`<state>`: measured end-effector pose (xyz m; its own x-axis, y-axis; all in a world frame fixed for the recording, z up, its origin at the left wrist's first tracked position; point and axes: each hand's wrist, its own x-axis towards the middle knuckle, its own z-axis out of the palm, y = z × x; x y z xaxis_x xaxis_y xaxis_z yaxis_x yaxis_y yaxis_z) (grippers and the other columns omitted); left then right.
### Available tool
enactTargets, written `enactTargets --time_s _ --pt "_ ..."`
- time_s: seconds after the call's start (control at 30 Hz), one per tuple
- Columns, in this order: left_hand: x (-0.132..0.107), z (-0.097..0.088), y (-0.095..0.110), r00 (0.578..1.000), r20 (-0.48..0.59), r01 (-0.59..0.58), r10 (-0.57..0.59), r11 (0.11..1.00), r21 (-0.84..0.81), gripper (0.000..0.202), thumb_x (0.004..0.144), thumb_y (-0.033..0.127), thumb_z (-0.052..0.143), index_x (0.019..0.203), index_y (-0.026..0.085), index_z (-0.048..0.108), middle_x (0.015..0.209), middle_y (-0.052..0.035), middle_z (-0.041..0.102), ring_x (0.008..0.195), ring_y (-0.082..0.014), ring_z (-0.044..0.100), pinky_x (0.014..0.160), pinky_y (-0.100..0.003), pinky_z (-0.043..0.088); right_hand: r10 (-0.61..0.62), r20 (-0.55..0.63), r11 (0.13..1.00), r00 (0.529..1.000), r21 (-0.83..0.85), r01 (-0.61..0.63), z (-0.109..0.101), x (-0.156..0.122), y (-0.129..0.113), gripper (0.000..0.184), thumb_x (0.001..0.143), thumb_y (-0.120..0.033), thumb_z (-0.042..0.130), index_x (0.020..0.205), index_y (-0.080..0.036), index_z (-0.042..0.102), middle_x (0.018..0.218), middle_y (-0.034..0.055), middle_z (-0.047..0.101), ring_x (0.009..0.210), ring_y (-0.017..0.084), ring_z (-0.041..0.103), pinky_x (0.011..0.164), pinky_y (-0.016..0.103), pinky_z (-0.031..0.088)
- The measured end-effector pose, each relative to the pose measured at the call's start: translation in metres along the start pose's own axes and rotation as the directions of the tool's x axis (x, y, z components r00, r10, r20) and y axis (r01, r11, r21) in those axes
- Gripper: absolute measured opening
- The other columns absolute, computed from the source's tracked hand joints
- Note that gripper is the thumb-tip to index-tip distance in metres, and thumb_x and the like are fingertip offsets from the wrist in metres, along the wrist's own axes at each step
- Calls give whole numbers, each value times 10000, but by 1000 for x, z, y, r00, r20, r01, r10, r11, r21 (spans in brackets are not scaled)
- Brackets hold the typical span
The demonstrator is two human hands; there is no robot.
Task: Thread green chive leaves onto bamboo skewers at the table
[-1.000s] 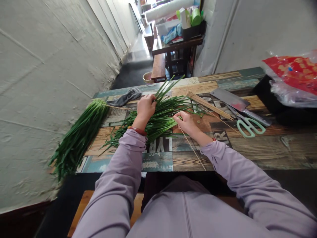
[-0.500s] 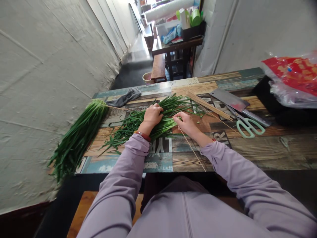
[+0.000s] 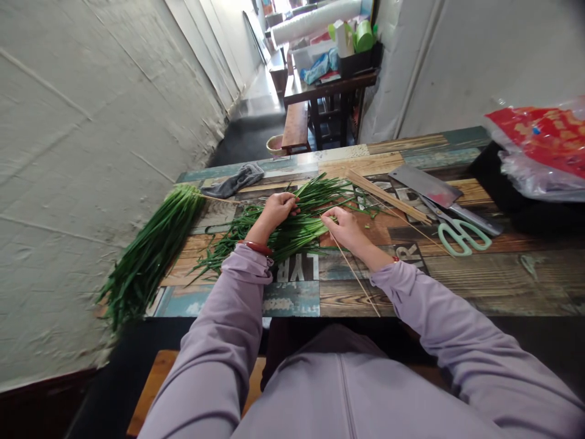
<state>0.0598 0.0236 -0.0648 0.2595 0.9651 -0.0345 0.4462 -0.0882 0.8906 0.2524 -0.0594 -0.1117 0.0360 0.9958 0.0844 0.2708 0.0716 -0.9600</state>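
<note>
A loose pile of green garlic chives lies across the middle of the table, its pale cut ends near my right hand. The fingers of that hand pinch a thin bamboo skewer, which slants down toward the table's near edge. Its upper end is hidden at the fingertips, by the chive stems. Over the left part of the pile is my left hand, fingers curled together just above the leaves. Whatever lies between those fingertips is too small to make out.
A thick bunch of chives hangs over the table's left end. A grey cloth lies behind. To the right are bamboo skewers, a cleaver, green-handled scissors and a red plastic bag. A wall runs along the left.
My left hand has lifted slightly and moved left from the chives, its fingers now curled together. The right hand keeps its hold on the skewer in nearly the same place.
</note>
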Motion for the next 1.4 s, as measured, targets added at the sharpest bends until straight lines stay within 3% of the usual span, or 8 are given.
enactTargets --time_s 0.17,0.47,0.63,0.8,0.93,1.1,1.3,1.4 --pt "-1 1 -1 1000 4 7 -7 996 -88 103 785 211 580 756 126 630 695 -17 662 620 -121 615 607 -231 478 -4 5 1000 1000 -28 4 0 0 -1 183 867 -359 558 867 -186 618 481 -75 511 463 125 537 564 247 415" --pt "2 -3 -8 985 -85 -137 153 976 170 183 686 298 685 745 127 711 615 9 611 583 -108 494 581 -232 371 -4 2 1000 1000 4 4 1 0 1 194 865 -378 558 859 -192 614 481 -73 522 442 128 543 550 248 425" --pt "3 -1 -9 956 -123 -223 266 933 281 164 707 310 703 698 149 734 757 -40 674 741 -160 593 737 -292 471 -16 -10 1000 1000 7 16 2 1 3 245 858 -425 567 867 -187 625 542 -52 555 494 132 552 569 253 436" --pt "2 -1 -9 954 -112 -245 277 940 238 200 766 338 678 741 162 768 925 -90 721 915 -202 651 870 -332 503 -20 -18 1000 1000 -4 20 3 1 3 262 838 -434 588 870 -180 645 600 -28 588 568 143 580 601 260 453" --pt "2 2 -9 952 -128 -249 277 949 194 197 760 328 673 787 154 763 885 -81 726 845 -188 656 783 -302 515 -20 -11 1000 1000 5 20 1 1 2 249 832 -421 588 867 -180 641 601 -28 590 571 141 580 599 256 452" --pt "5 4 -12 982 -136 -104 131 977 184 210 797 229 563 903 138 720 758 -46 701 609 -145 611 608 -261 478 -9 2 1000 1000 18 9 1 1 2 234 824 -411 589 862 -184 627 544 -54 552 495 122 546 537 237 421" --pt "4 6 -7 923 -184 -181 338 804 566 403 762 183 651 1164 170 668 1197 -118 651 1093 -266 598 991 -414 469 -5 14 1000 1000 27 4 1 0 -1 204 828 -383 581 861 -185 614 522 -65 542 450 117 539 533 241 424" --pt "-2 10 0 893 -189 -221 409 764 606 367 778 181 648 1144 181 674 1192 -111 632 1106 -261 579 1002 -410 457 1 11 1000 1000 23 -1 1 1 -1 197 825 -375 590 859 -183 617 544 -60 555 463 113 538 546 240 428"
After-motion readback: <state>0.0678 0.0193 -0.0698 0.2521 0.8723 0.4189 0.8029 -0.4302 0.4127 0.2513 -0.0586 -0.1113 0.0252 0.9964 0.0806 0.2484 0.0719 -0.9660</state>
